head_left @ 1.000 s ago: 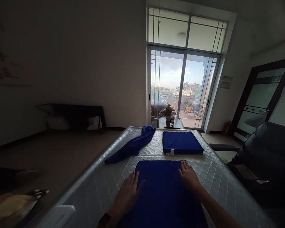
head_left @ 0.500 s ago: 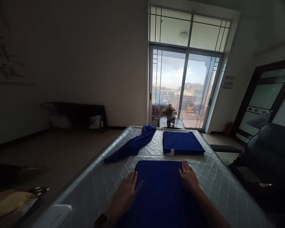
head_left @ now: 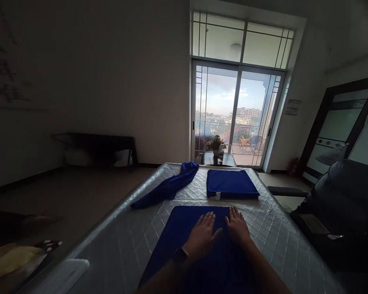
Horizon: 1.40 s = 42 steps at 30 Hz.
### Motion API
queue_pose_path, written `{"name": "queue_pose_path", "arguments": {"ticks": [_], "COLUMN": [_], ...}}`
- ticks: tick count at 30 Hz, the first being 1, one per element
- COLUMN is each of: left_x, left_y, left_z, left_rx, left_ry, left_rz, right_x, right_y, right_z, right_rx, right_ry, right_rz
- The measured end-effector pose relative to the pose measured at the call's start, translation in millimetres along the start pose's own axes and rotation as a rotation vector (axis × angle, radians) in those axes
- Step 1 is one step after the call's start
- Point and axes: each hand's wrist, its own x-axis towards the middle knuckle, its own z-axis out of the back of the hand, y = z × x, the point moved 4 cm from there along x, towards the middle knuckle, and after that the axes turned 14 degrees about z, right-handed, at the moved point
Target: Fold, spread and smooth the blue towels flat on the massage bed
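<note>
A dark blue folded cloth (head_left: 168, 237) lies flat on the silver quilted surface (head_left: 122, 241) right in front of me. My left hand (head_left: 203, 233) is over the middle of this cloth, palm down with the fingers stretched out. At the cloth's far right corner my right hand (head_left: 237, 226) lies flat, its fingers straight and pointing away from me. Farther off, a neatly folded blue cloth (head_left: 231, 183) with a white tag shows behind my hands. To its left a loose, crumpled blue cloth (head_left: 168, 185) stretches toward the far edge.
A black chair (head_left: 340, 196) stands along the right side. Past the far edge, a small dark table (head_left: 208, 159) bears a potted plant (head_left: 215, 143) and a bottle (head_left: 221, 153). Yellow fabric (head_left: 12, 259) shows at lower left, near a pale flat object (head_left: 69, 277).
My left hand has moved right, from the cloth's left edge to its middle, close to my right hand. My right hand stays at the far right corner. The view has shifted slightly.
</note>
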Motion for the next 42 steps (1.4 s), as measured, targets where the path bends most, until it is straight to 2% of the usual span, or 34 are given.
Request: {"name": "queue_pose_path", "arguments": {"ticks": [3,5,7,9,12,15,20,23,26,42], "left_x": [29,44,52,54,50,43,31,27,27,28], "left_y": [-40,-51,-50,-39,-8,38,125,159,170,175], "left_z": [-15.8,-24.7,-31.5,-34.6,-29.8,-17.7,-0.2,0.9,-3.2,-8.6], "left_rx": [-0.045,-0.055,-0.052,-0.043,-0.025,0.014,0.1,0.111,0.112,0.091], "left_ry": [0.029,0.009,-0.012,-0.022,-0.035,-0.036,-0.084,-0.123,-0.133,-0.152], "left_rz": [0.001,0.039,0.076,0.107,0.156,0.211,0.334,0.36,0.366,0.347], "right_x": [-1,-1,0,1,2,3,2,3,5,3], "right_y": [-2,-3,-3,-3,-2,-2,-4,-5,-5,-7], "right_z": [-2,-4,-4,-4,-3,-2,-5,-7,-7,0], "right_rx": [-0.017,-0.03,-0.035,-0.03,-0.004,0.023,0.035,0.025,0.009,0.001], "right_ry": [0.021,0.032,0.029,0.015,-0.014,-0.029,-0.032,-0.029,-0.018,-0.031], "right_rz": [0.033,0.044,0.042,0.033,0.006,-0.008,-0.011,-0.017,-0.01,0.044]}}
